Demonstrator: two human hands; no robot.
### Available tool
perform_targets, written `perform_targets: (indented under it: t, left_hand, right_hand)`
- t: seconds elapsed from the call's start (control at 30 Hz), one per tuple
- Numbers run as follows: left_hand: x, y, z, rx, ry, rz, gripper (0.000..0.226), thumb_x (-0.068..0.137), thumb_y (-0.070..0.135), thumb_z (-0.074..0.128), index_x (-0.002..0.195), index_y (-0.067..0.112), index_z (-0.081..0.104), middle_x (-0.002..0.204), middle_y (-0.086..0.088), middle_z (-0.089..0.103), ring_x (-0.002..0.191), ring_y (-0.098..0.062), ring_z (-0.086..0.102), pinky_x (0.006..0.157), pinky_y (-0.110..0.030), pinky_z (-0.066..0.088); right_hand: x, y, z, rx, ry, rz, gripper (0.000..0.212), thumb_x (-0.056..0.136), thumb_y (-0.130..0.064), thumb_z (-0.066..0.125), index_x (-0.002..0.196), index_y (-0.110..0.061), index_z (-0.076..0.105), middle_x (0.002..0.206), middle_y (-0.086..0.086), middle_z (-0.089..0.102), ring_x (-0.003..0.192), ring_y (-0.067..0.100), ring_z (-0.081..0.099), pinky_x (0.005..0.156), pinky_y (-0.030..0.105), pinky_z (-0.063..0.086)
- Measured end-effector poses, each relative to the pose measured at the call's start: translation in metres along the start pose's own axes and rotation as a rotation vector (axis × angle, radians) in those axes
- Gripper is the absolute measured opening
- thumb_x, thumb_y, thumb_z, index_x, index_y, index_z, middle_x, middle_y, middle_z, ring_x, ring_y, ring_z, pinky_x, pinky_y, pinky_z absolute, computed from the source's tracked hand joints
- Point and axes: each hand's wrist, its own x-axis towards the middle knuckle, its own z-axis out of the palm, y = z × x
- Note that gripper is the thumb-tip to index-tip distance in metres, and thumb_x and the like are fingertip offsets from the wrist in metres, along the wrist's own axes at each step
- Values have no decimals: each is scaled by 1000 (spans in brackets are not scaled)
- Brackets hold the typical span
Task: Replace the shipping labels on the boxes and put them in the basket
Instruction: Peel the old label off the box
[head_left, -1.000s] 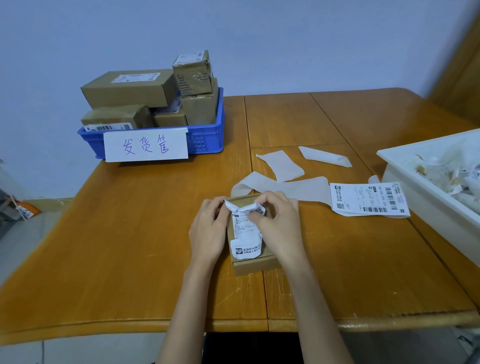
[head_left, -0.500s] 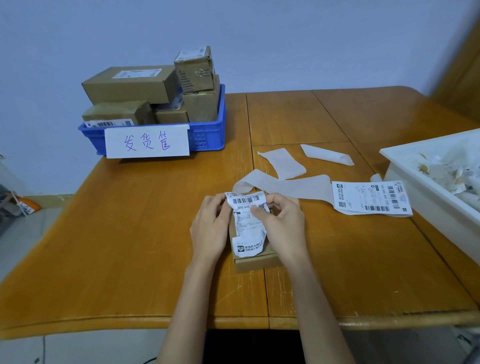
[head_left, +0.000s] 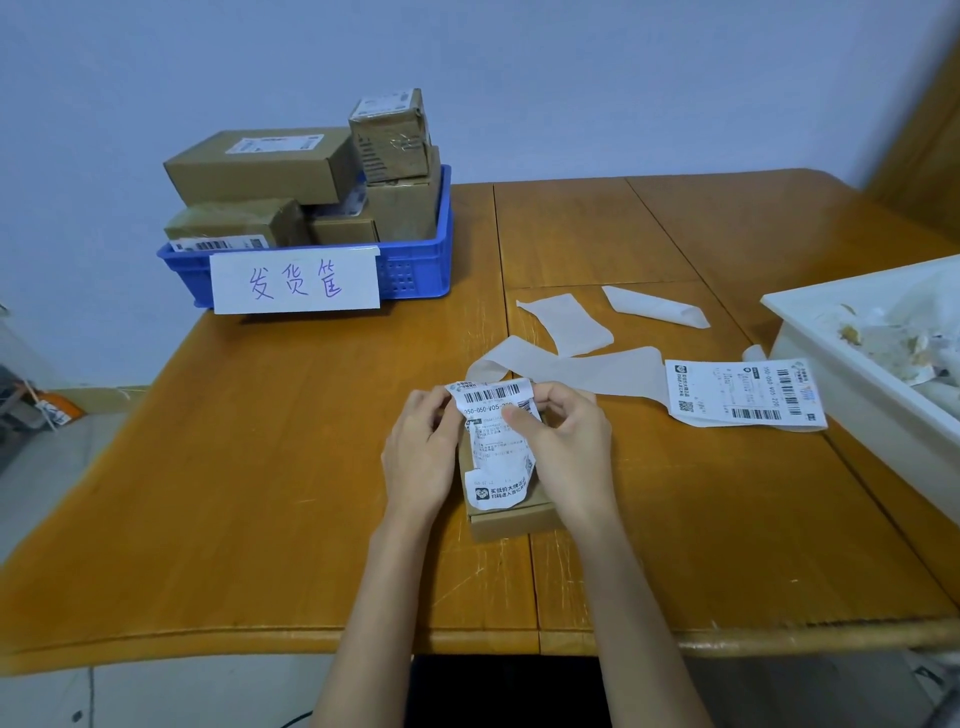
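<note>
- Brown cardboard box lies flat on the wooden table, near the front edge, between the person's two hands.
- On top of the box sits a white shipping label, crumpled and torn at its near end; its far end with the barcode is lifted off the cardboard and curls upward.
- Left hand rests against the left side of the box, fingers curled, its fingertips holding the left edge of the raised label.
- Right hand is curled over the right side of the box; its thumb presses on the printed face of the label and pinches it against the fingers behind.
- Just beyond the box a long strip of blank backing paper runs to the right and ends in a fresh printed label lying flat on the table.
- Two more pieces of backing paper lie farther back, one beside the other.
- At the far left corner stands a blue basket with a handwritten white sign on its front, piled with several cardboard boxes, some bearing labels.
- At the right edge sits a white bin holding crumpled paper scraps.
</note>
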Motion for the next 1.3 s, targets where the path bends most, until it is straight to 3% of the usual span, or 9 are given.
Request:
perform_targets:
  t: [0.3,0.4,0.53,0.73,0.83,1.0,1.07,1.13,1.3]
  left_hand:
    - [0,2,-2,-85,-13,-15,19,102,39,48,104,42,66,96,7,59,89,-8,57,74,-31,40]
    - [-1,2,-2,-83,-13,-14,20,102,38,48,106,39,68,95,6,59,88,-7,57,71,-29,39]
    - [0,2,-2,-65,-19,-6,22,102,38,47,108,35,68,94,6,57,87,-8,56,68,-28,37]
    - [-1,0,-2,-51,-26,8,33,96,51,41,107,34,68,95,6,57,88,-10,57,69,-29,39]
    - [0,1,-1,-40,-29,0,25,102,43,44,107,33,67,95,5,56,87,-11,56,70,-29,38]
    - [-1,1,-2,-12,-16,27,20,103,35,46,102,32,66,90,8,54,81,-9,54,65,-27,33]
    - [-3,3,-2,12,-25,37,19,102,34,48,104,34,67,93,10,56,86,-5,54,67,-24,33]
    - [-5,5,-2,48,-61,40,20,101,37,47,100,39,67,92,12,57,89,0,53,68,-24,32]
    - [-5,8,-3,-24,-95,-2,27,94,55,43,103,45,67,101,26,63,95,12,54,77,-22,37]
  right_hand:
    - [-4,-3,-1,58,44,-1,8,85,-20,74,85,-26,68,112,-2,61,96,9,65,67,21,55]
    - [-6,-4,-1,51,64,-8,9,84,-21,74,85,-26,67,112,-3,60,101,10,63,69,24,57]
    - [-6,-6,-1,46,65,-27,11,85,-20,74,85,-28,66,111,-4,59,100,9,62,63,16,54]
    - [-6,-4,2,40,80,-47,16,84,-25,75,83,-35,63,113,-6,58,106,15,61,74,35,59]
    - [-7,-3,3,27,113,-76,19,83,-27,76,81,-40,62,112,-8,56,110,17,59,79,44,58]
    - [-8,-6,3,108,197,-80,14,84,-27,74,84,-36,64,112,-6,59,108,18,61,84,46,56]
    - [3,-13,1,231,239,-60,8,85,-28,72,90,-28,66,114,3,63,102,16,65,84,43,57]
    - [9,-22,5,183,218,-94,7,88,-26,69,90,-28,63,113,6,63,98,13,64,82,38,57]
    - [0,-30,12,284,87,-107,19,92,-8,64,90,-26,59,99,-2,69,86,6,68,63,23,55]
